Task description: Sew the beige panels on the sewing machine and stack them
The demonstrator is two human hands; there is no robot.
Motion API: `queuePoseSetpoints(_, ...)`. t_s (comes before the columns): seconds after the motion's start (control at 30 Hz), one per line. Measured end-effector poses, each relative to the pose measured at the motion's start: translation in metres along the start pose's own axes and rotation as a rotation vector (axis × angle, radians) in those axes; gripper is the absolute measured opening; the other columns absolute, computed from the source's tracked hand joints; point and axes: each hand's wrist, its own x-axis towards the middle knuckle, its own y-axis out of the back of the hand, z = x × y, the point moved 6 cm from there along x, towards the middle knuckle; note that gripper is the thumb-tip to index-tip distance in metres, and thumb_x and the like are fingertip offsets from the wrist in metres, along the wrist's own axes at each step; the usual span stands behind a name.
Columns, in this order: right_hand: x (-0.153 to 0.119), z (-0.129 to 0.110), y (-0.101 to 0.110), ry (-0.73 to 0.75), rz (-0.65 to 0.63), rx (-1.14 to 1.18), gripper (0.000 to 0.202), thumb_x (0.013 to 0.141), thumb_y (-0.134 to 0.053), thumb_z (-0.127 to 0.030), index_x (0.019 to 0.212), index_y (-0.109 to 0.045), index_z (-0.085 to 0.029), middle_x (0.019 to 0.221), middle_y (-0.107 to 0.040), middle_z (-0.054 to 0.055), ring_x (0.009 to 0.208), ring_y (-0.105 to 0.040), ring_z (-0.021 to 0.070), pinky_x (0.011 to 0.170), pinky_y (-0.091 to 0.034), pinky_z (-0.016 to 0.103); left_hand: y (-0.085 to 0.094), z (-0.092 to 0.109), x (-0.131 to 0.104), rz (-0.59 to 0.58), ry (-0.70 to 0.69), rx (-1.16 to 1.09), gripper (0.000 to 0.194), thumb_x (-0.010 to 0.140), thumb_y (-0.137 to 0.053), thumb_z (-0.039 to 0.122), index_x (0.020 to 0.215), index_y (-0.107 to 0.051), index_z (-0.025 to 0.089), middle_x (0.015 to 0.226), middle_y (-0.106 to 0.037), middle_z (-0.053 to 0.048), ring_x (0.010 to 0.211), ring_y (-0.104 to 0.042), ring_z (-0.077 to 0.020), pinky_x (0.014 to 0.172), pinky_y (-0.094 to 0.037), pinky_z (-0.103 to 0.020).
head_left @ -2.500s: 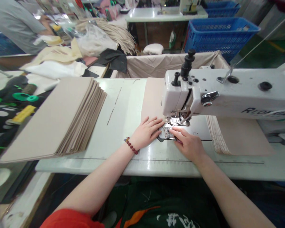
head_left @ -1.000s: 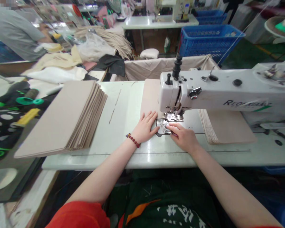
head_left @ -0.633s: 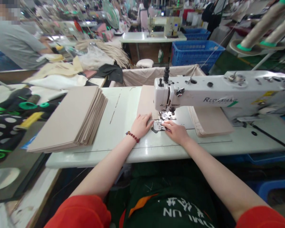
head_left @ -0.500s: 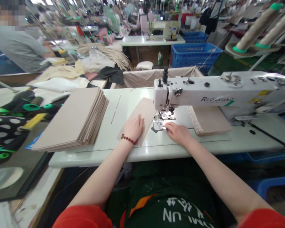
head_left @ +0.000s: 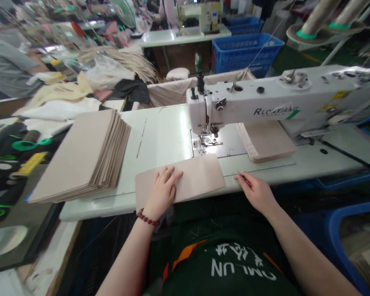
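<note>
A beige panel [head_left: 200, 174] lies along the table's front edge, below the needle area of the white sewing machine [head_left: 246, 102]. My left hand [head_left: 165, 189] rests flat on the panel's left part with its fingers spread. To the right of the panel, my right hand [head_left: 254, 191] pinches a small thin pointed tool [head_left: 244, 178], its tip toward the upper left. One tall stack of beige panels [head_left: 80, 152] sits on the table's left side. Under the machine arm is a smaller stack of beige pieces [head_left: 267, 142].
Thread spools [head_left: 26, 142] lie at the far left beside a yellow one. Behind the table are cloth scraps [head_left: 61, 109] and a blue basket [head_left: 246, 53]. A blue tub [head_left: 336, 222] stands at the lower right. A person in grey [head_left: 10, 61] is at the upper left.
The panel has moved from beside the needle to the front edge and turned lengthwise along it. My right hand has left the needle area, moving right and toward me; the tool now shows. The view has tilted down.
</note>
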Motion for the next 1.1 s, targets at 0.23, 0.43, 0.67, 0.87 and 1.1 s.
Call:
queuePoseSetpoints(0.23, -0.038, 0.009, -0.012, -0.092, -0.049, -0.014, 0.027, 0.098, -0.040, -0.046, 0.095, -0.056, -0.025, 0.083, -0.068, 0.002, 0.073, -0.065, 0.0189, 0.063, -0.043, 0.027, -0.028, 0.101, 0.020, 0.007, -0.195, -0.184, 0.040, 0.092, -0.063, 0.036, 0.129, -0.054, 0.023, 0.121, -0.057, -0.009, 0.108, -0.054, -0.0247, 0.096, -0.048, -0.040)
queuePoseSetpoints(0.43, -0.046, 0.000, -0.034, -0.081, -0.094, -0.059, 0.023, 0.099, -0.042, -0.043, 0.093, -0.053, -0.023, 0.073, -0.063, -0.002, 0.064, -0.061, 0.0171, 0.058, -0.036, 0.027, -0.051, 0.132, 0.021, 0.022, -0.234, -0.091, 0.015, 0.100, -0.047, 0.023, 0.095, -0.061, 0.019, 0.087, -0.058, -0.006, 0.086, -0.054, -0.0219, 0.077, -0.048, -0.036)
queuePoseSetpoints(0.67, -0.042, -0.005, -0.047, -0.047, -0.136, -0.112, 0.025, 0.100, -0.042, -0.041, 0.085, -0.050, -0.023, 0.071, -0.065, -0.001, 0.062, -0.062, 0.0171, 0.055, -0.030, 0.027, -0.044, 0.131, 0.026, 0.010, -0.107, -0.217, 0.012, 0.100, -0.046, 0.023, 0.095, -0.055, 0.018, 0.093, -0.058, -0.007, 0.090, -0.055, -0.0223, 0.082, -0.047, -0.038)
queuePoseSetpoints(0.87, -0.040, -0.013, -0.053, -0.020, -0.148, -0.175, 0.025, 0.101, -0.041, -0.040, 0.087, -0.052, -0.022, 0.074, -0.068, 0.001, 0.064, -0.065, 0.0181, 0.055, -0.030, 0.027, -0.049, 0.129, 0.024, -0.023, -0.077, -0.333, 0.009, 0.100, -0.048, 0.023, 0.096, -0.055, 0.019, 0.094, -0.061, -0.005, 0.091, -0.056, -0.0217, 0.084, -0.045, -0.038)
queuePoseSetpoints(1.1, -0.035, -0.007, -0.049, -0.047, -0.125, -0.274, 0.030, 0.102, -0.036, -0.038, 0.083, -0.054, -0.022, 0.067, -0.066, 0.002, 0.060, -0.064, 0.0191, 0.052, -0.029, 0.028, -0.025, 0.123, 0.021, -0.309, -0.313, -0.547, 0.021, 0.100, -0.047, 0.028, 0.093, -0.065, 0.020, 0.095, -0.065, -0.005, 0.092, -0.060, -0.0194, 0.088, -0.047, -0.036)
